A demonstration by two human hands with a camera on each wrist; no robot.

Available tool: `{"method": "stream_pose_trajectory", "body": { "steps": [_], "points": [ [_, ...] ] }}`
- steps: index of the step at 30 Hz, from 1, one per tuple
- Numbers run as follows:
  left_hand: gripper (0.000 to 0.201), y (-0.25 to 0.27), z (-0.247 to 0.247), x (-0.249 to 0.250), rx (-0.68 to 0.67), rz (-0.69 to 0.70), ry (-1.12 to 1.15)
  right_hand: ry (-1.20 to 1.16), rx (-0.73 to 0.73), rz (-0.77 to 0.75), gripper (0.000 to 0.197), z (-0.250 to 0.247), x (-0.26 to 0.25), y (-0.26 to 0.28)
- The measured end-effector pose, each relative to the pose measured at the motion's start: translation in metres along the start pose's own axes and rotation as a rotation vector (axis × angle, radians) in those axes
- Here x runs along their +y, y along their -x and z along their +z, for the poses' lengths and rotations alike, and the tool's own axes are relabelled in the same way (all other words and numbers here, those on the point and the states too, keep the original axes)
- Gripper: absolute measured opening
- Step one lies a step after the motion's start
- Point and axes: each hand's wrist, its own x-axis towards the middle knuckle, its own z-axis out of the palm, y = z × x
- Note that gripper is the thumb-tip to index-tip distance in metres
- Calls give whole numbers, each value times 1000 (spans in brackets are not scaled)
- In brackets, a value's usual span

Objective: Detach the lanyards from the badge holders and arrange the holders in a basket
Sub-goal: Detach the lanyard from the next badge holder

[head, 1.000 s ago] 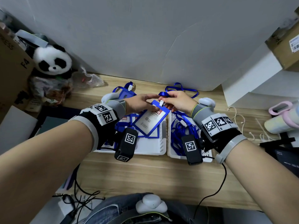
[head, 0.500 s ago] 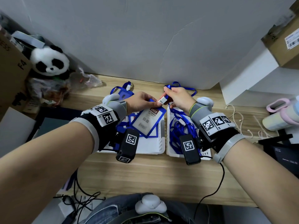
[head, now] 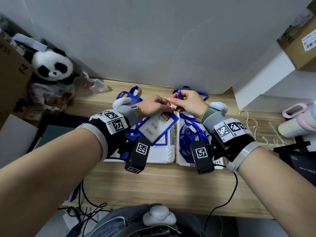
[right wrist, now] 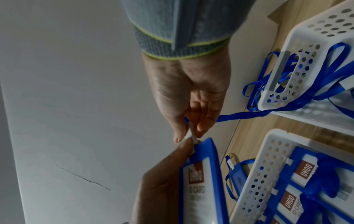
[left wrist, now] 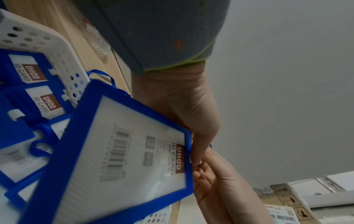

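Observation:
My left hand (head: 163, 105) grips the top edge of a blue badge holder (head: 154, 129) with a white ID card, held above the left white basket (head: 163, 153). My right hand (head: 177, 103) pinches the white clip (head: 173, 106) of a blue lanyard (head: 179, 92) right at that holder's top. In the right wrist view the clip (right wrist: 192, 135) touches the holder (right wrist: 201, 181); whether it is still hooked in I cannot tell. The left basket (left wrist: 38, 39) holds several other holders. The right basket (head: 183, 162) holds loose blue lanyards.
Another holder with its lanyard (head: 133, 94) lies on the wooden table behind the left basket. A panda plush (head: 51, 65) and cardboard box stand at the left, a pink and white bottle (head: 297, 120) at the right. A black cable (head: 235, 185) crosses the table's front edge.
Both hands have stayed together over the baskets. The right hand has turned and drawn the white clip up from the holder's top edge, and the holder has tilted a little in the left hand.

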Motion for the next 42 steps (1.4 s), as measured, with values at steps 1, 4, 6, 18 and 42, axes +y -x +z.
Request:
{"method": "stream_pose_trajectory", "body": {
  "steps": [1, 4, 6, 18, 42],
  "points": [
    [16, 0, 0, 0, 3, 4, -2, -3, -3, -10, 8, 0, 0, 1],
    [14, -1, -2, 1, -10, 15, 7, -10, 1, -29, 9, -1, 0, 1],
    [14, -1, -3, 2, -27, 5, 40, -10, 4, -30, 10, -2, 0, 1],
    [14, -2, -2, 6, -9, 43, 103, -38, 50, -67, 15, 0, -5, -2],
    [20, -2, -65, -26, 337, 0, 217, -142, 3, -261, 19, 9, -102, -35]
  ]
}}
